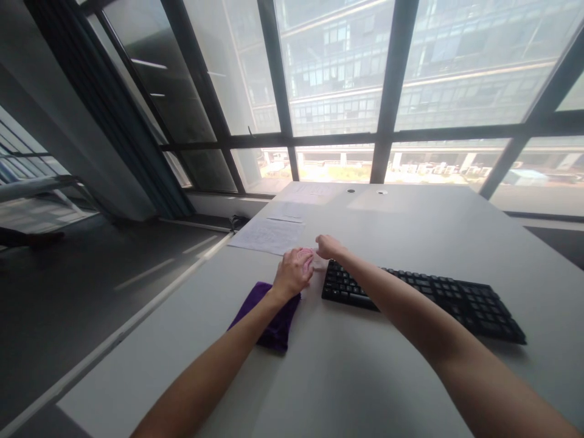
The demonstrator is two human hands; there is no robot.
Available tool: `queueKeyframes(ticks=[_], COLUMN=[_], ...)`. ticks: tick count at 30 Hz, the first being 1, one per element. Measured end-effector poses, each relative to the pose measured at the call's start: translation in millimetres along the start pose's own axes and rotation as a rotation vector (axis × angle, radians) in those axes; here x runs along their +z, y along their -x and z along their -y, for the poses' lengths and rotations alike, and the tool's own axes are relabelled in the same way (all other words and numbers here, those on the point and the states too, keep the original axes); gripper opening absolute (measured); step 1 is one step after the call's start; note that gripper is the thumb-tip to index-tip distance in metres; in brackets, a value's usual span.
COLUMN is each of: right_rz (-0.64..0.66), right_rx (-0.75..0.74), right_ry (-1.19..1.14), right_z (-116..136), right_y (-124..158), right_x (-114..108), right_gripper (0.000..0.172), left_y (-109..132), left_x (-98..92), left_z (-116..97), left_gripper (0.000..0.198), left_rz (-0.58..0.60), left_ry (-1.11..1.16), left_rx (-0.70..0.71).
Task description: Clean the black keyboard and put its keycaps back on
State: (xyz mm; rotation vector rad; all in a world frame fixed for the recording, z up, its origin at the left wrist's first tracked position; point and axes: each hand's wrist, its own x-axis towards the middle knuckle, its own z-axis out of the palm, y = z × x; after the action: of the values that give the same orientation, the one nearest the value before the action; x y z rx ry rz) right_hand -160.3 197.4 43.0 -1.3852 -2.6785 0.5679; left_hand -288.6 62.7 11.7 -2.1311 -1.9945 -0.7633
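My left hand [293, 272] is closed around a small pink-and-white item [307, 258], which looks like a soft packet; the fingers cover most of it. Just to its right, my right hand [327, 246] is closed with its fingers bent in, close to the packet's pale end. Whatever it pinches there is too small to make out. A folded purple cloth [276, 331] lies under my left wrist and forearm. The black keyboard [438, 295] sits on the right, with my right forearm passing over it and hiding some of its keys.
Printed paper sheets [269, 235] lie along the left side of the white desk [347, 377]. Two round cable holes [351, 191] are near the far edge. Large framed windows [337, 79] rise behind the desk, and a dark curtain [114, 121] hangs at the left.
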Motion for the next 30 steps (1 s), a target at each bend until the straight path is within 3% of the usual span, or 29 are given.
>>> queueKeyframes(ticks=[6,14,19,24,27,30], right_rz=[0.018,-0.194,-0.411,-0.734,-0.852,-0.836], right_rx=[0.074,0.100,0.064,0.048,0.006,-0.111], right_ry=[-0.130,-0.308,-0.360,-0.327,-0.323,-0.322], right_z=[-6,-34,-79,-127,-140,-146], right_y=[-22,-5,42,114,155,185], right_x=[7,-28,-74,-114,-110,-80], right_gripper=[0.033,0.017,0.016,0.014,0.011,0.007], left_y=[4,12,10,16,24,29], left_x=[28.1,31.5,24.7,29.9,40.2,45.8], left_z=[1,8,3,-26,-47,-61], left_gripper=[0.026,0.027,0.031,0.045,0.057,0.067], left_rz=[0.037,0.018,-0.002,0.044,0.141,0.180], left_ry=[0.002,-0.016,-0.008,0.206,0.341,0.395], left_rx=[0.026,0.018,0.020,-0.011,-0.086,-0.111])
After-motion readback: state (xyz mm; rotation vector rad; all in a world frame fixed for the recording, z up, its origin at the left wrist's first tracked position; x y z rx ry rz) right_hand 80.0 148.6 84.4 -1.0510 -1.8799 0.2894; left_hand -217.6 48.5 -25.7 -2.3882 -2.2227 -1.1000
